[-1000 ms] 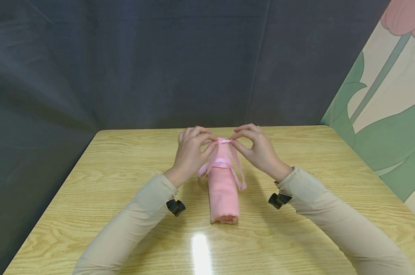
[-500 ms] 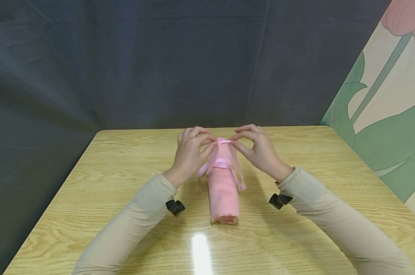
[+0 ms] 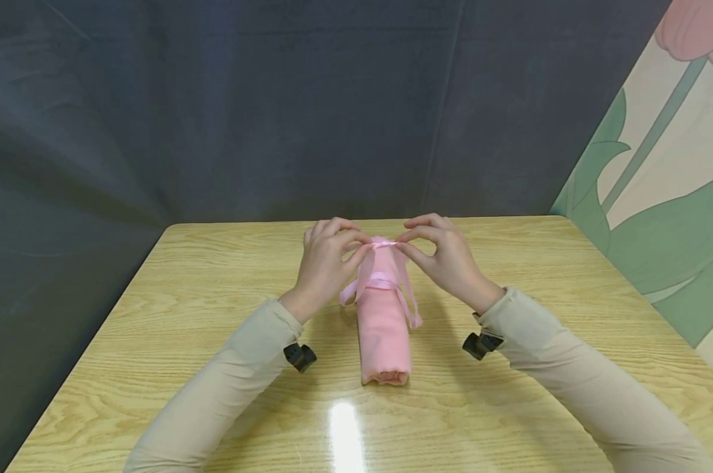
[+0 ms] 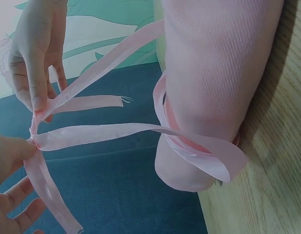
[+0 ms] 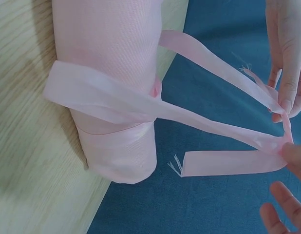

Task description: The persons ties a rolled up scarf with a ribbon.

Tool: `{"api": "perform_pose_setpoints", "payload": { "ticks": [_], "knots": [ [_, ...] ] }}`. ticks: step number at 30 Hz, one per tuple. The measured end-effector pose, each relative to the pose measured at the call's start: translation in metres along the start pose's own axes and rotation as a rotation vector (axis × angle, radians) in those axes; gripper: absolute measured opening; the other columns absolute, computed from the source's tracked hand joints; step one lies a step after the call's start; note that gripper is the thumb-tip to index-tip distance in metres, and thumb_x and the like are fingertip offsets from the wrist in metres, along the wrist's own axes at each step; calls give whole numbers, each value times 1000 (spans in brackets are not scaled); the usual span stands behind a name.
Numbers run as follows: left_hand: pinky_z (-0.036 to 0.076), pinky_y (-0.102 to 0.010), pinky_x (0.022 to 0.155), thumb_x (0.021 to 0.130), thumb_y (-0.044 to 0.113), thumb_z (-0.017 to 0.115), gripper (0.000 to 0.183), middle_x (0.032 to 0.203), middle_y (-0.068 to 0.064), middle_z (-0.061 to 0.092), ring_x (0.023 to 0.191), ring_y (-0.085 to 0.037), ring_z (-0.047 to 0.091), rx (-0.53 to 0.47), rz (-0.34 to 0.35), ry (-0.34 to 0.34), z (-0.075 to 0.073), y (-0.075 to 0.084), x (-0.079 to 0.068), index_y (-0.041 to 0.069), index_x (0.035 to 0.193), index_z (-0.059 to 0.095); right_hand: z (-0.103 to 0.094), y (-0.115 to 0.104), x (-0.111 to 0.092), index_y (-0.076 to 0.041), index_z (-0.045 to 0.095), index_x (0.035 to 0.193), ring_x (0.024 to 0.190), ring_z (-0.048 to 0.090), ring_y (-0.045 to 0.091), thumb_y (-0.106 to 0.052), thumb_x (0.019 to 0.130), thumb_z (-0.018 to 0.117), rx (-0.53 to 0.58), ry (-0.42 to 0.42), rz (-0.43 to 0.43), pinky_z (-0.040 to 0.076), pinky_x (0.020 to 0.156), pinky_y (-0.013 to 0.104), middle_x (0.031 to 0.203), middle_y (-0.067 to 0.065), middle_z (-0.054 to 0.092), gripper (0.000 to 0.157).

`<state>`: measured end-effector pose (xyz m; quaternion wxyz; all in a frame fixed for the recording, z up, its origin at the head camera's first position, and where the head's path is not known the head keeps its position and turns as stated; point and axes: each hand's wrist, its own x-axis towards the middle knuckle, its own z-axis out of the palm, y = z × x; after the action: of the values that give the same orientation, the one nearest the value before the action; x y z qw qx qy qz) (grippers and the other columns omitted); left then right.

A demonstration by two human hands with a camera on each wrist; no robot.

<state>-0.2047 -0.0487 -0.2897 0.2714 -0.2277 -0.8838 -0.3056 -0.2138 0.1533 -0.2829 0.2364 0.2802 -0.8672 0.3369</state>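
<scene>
A rolled pink cloth [image 3: 385, 335] lies lengthwise on the table, with a pink satin ribbon [image 3: 381, 284] wound round its far part. Above the roll's far end, my left hand [image 3: 327, 263] pinches one part of the ribbon between thumb and fingertips. My right hand [image 3: 445, 259] pinches another part just opposite. Between the two pinches runs a short twisted stretch of ribbon [image 4: 34, 126]. Two lengths lead from there down to the roll, seen in both wrist views. Loose ribbon ends hang from the fingers, one with a frayed tip [image 5: 209, 163].
The wooden table [image 3: 215, 328] reaches back to a dark curtain [image 3: 333, 118]. On the right stands a wall [image 3: 675, 217] painted with a tulip. Small black cameras sit at both wrists, below the beige sleeves [image 3: 226, 387].
Both hands keep their pinch on the ribbon and have drawn apart very slightly. The rolled cloth stays where it was.
</scene>
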Motion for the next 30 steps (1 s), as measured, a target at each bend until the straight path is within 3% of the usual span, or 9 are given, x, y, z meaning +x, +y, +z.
{"api": "perform_pose_setpoints", "payload": {
  "ticks": [20,30],
  "knots": [
    [35,-42,95,84,23,69,12,104,-2,65,98,-21,52,7,1,-3,-2,-1,0,14,90,74,-2,0,0,-1,73,89,103,56,34,-9,78,74,-23,-13,10,43,90,47,108,18,64,14],
    [34,-44,96,84,15,68,10,104,-4,65,101,-24,53,-6,-15,21,-4,-3,-1,13,92,75,-3,6,0,0,73,87,100,58,35,-6,77,74,-2,15,20,45,88,47,105,19,65,12]
  ]
}}
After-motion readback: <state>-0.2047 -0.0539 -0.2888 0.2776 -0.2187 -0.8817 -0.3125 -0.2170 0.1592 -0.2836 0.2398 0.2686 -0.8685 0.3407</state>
